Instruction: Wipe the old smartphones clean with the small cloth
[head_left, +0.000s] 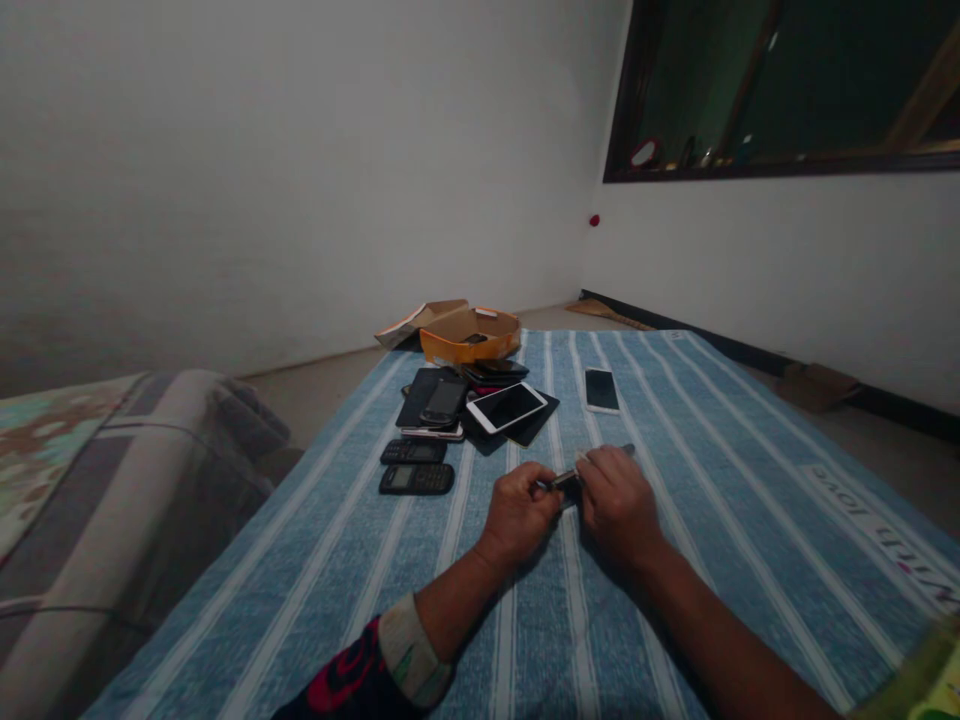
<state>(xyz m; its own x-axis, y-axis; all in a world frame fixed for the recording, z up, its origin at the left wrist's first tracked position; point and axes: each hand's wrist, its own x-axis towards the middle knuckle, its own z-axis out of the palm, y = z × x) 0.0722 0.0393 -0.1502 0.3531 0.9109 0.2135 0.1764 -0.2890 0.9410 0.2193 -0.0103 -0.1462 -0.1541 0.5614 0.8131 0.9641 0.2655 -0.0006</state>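
Near the middle of the striped cloth, my left hand [521, 512] pinches a small dark object [568, 481] between thumb and fingers. Its kind is too small and dim to tell. My right hand [621, 502] is closed at the object's other end, and its fingers hide most of what they grip. A greyish tip [628, 450] shows beyond the right knuckles. Two black keypad phones [416, 479] lie to the left of my hands. Just beyond are a white smartphone [507, 407] on a pile of dark phones and a separate white phone [601, 390].
An open orange cardboard box [472, 345] stands at the far edge of the blue striped cloth [720, 460]. A covered bed or seat [142, 470] is at the left. White walls and a dark window [780, 90] lie beyond.
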